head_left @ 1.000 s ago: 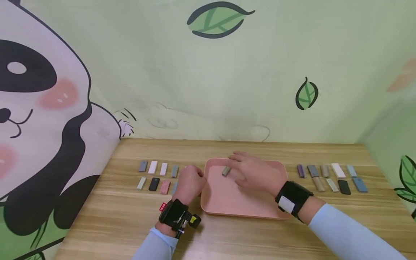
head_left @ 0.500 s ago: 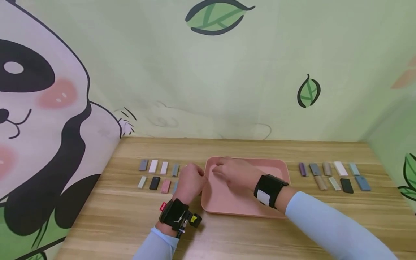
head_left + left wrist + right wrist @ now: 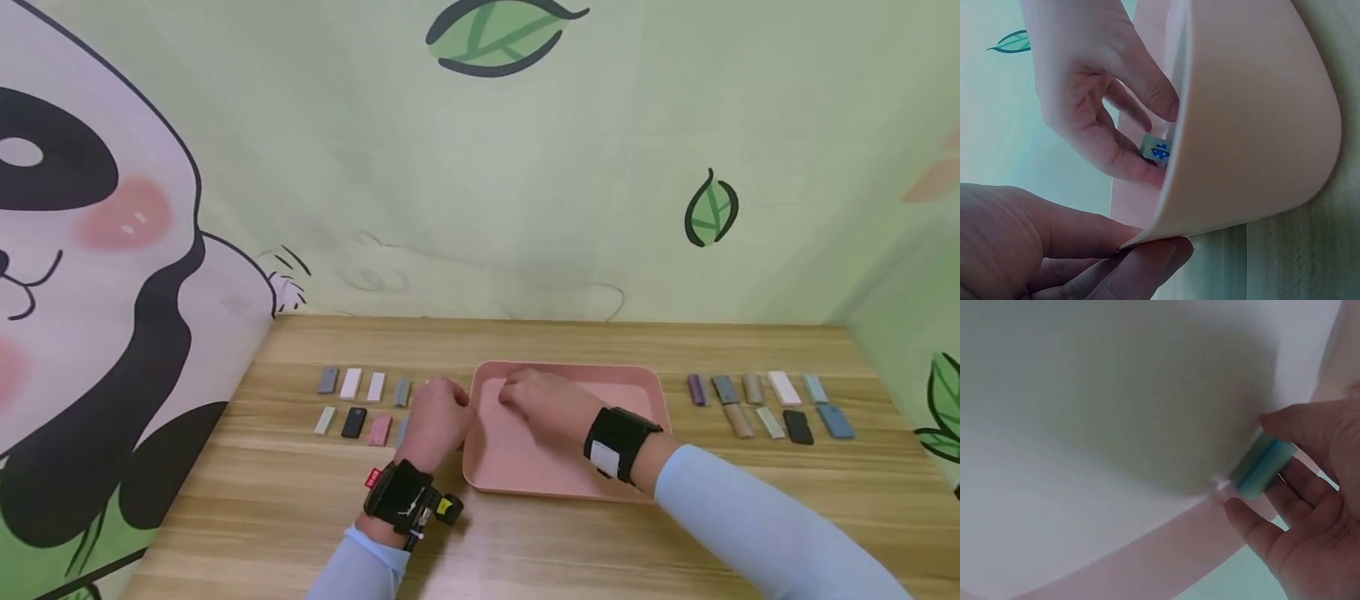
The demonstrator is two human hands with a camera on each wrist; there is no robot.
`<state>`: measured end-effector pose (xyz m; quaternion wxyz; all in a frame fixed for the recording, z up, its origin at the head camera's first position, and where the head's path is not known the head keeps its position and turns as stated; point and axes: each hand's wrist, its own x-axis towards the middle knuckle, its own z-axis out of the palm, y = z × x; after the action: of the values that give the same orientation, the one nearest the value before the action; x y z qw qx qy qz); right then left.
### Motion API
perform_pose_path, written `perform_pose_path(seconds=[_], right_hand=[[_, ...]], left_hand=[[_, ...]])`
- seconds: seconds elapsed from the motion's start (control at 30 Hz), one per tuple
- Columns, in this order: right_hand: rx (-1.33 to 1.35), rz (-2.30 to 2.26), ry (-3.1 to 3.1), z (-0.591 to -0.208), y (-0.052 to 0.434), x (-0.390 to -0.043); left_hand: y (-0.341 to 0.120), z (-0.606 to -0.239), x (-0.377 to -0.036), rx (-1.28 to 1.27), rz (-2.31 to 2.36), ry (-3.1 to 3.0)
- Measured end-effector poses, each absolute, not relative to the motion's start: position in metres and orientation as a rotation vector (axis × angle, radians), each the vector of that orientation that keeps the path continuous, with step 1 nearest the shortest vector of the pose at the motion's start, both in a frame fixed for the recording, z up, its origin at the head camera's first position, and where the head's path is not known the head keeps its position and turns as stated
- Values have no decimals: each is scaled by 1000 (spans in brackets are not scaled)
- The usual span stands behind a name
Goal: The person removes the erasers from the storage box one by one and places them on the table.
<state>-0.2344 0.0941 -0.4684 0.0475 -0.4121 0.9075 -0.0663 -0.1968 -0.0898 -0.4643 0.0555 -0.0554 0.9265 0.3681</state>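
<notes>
The small greenish block (image 3: 1263, 465) sits pinched between my right thumb and fingertips, inside the pink tray (image 3: 600, 383) close to its left wall; from my left wrist I can see a blue mark on the block's end face (image 3: 1159, 150). My right hand (image 3: 547, 402) reaches across the tray from the right, fingers curled down onto the block near the tray's far-left corner. My left hand (image 3: 437, 421) rests at the tray's left edge, fingers curled; in the left wrist view my fingertips (image 3: 1147, 256) tuck under the rounded rim of the tray's corner and touch it. The tray lies in the middle of the wooden table (image 3: 525, 533), nearer the far edge than the near one. To the left of the tray, towards the table's left side, two short rows of small blocks (image 3: 352, 385) lie flat, among them a black block (image 3: 354, 422) and a pink block (image 3: 380, 429); my left hand covers the end of those rows nearest the tray. To the right of the tray, two more rows of blocks (image 3: 753, 389) lie side by side, including a white block (image 3: 782, 387) and another black one (image 3: 797, 427). Both wrists carry black bands over pale blue sleeves.
</notes>
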Motion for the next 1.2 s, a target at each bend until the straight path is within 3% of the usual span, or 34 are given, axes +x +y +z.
perform_pose_path(seconds=[0.9, 1.2], right_hand=[[-1168, -354, 2792, -466, 122, -233], [-1000, -544, 2786, -435, 149, -221]], left_hand=[[-88, -461, -193, -184, 1091, 2813], [-88, -462, -195, -199, 1095, 2809]])
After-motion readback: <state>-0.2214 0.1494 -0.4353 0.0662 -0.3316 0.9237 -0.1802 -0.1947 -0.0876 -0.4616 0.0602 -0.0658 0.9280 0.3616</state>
